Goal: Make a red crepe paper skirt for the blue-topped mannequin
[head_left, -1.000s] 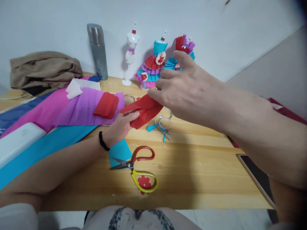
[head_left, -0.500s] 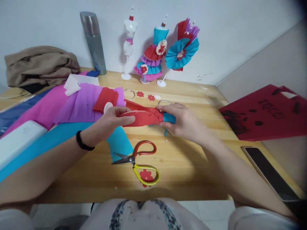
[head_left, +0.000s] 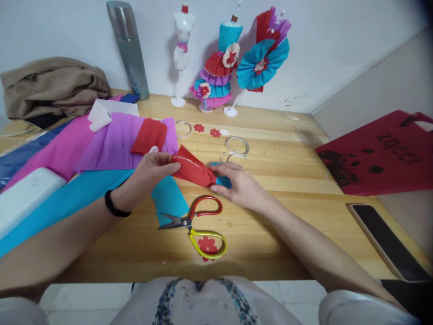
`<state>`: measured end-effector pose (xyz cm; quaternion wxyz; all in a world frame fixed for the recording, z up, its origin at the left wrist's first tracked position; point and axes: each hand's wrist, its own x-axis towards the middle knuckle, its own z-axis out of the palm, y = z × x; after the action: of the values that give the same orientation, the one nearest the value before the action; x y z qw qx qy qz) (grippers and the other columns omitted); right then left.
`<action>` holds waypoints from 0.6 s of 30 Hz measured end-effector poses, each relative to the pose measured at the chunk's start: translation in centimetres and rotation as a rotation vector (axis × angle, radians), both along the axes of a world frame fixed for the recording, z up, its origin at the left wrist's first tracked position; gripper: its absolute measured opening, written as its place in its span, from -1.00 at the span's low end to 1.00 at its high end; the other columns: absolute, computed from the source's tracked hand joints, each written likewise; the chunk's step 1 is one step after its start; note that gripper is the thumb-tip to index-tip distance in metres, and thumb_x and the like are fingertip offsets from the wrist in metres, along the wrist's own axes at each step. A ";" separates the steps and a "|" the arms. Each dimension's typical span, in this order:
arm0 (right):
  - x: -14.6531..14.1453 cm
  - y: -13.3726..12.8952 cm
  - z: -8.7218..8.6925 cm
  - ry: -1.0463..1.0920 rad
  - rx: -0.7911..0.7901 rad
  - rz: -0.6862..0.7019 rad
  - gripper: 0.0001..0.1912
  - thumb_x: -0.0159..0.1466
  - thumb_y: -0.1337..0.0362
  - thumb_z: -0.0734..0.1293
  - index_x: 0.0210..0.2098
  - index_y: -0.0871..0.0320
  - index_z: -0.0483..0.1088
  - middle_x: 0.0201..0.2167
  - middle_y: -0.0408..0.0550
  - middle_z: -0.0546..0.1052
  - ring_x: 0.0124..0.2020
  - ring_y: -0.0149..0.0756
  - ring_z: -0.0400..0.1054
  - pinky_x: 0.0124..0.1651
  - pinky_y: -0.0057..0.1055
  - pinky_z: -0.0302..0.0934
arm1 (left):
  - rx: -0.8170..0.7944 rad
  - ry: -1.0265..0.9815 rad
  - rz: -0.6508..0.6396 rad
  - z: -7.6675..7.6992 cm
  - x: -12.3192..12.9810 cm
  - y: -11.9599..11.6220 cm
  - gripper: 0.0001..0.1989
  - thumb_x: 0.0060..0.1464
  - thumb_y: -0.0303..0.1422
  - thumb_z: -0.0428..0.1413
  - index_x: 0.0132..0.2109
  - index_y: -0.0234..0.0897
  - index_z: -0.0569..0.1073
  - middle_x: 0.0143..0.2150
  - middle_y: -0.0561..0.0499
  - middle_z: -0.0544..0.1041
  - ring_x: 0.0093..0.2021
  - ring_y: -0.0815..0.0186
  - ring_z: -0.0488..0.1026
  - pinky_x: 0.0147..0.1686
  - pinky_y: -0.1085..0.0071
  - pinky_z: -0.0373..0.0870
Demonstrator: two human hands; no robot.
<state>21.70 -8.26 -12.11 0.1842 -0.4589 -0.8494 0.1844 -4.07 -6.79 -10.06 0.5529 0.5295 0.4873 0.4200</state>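
A red crepe paper strip (head_left: 192, 168) with a thin white line along it stretches between my two hands, above the wooden table. My left hand (head_left: 154, 168), with a black band at the wrist, pinches the strip's left end. At the other end, where the strip is gathered, the fingers of my right hand (head_left: 233, 183) are closed on it, with a blue paper piece (head_left: 223, 181) beside them. Nearer to me lie open scissors (head_left: 185, 222) with one red and one yellow handle. Their blades rest on a blue paper piece (head_left: 171, 198), and red paper flowers (head_left: 207, 245) lie under the yellow handle.
Three small dress forms (head_left: 181, 58) stand along the wall beside a flask (head_left: 130, 58). Tape rings (head_left: 237, 145) lie behind my right hand. Coloured paper (head_left: 111, 140) and a brown cloth (head_left: 56, 85) cover the left. A phone (head_left: 385, 239) and red bag (head_left: 379, 155) are at right.
My right hand has moved left and slightly down with the gathered end, so the strip slants more and the tape rings show. The view has tilted slightly downward.
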 end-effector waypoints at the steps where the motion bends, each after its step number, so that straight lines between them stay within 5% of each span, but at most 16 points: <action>1: -0.2 0.2 0.3 0.018 0.024 -0.013 -0.56 0.28 0.10 0.38 0.07 0.21 0.48 0.03 0.20 0.59 0.06 0.09 0.48 0.13 0.05 0.31 | -0.010 -0.002 0.003 0.0 0.0 0.0 -0.83 -0.10 -0.26 0.35 -0.52 -0.21 0.59 -0.57 0.09 0.43 -0.49 0.35 0.33 -0.03 0.20 0.41; 10: -4.4 2.6 3.1 0.089 -0.025 -0.124 -0.87 0.26 0.20 0.37 -0.33 0.12 0.50 -0.29 0.05 0.61 -0.25 -0.10 0.50 -0.17 -0.20 0.32 | -0.057 -0.073 0.026 -1.0 -0.1 -0.1 -0.72 -0.15 -0.26 0.40 -0.56 -0.22 0.47 -0.58 0.03 0.44 -0.11 0.09 0.48 -0.05 0.29 0.43; 18: -5.3 4.4 1.5 0.396 -0.276 -0.241 -0.82 0.16 0.25 0.32 -0.56 0.12 0.38 -0.62 -0.14 0.43 -0.55 -0.34 0.27 -0.44 -0.39 0.08 | -0.152 -0.236 0.063 -1.7 -0.2 0.1 -0.64 -0.18 -0.31 0.45 -0.51 -0.21 0.38 -0.54 0.02 0.48 -0.01 0.03 0.49 -0.09 0.30 0.40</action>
<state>16.35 -3.89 -10.57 0.3032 -0.5322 -0.7030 0.3614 -4.27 -6.68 -11.78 0.6313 0.4175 0.4656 0.4586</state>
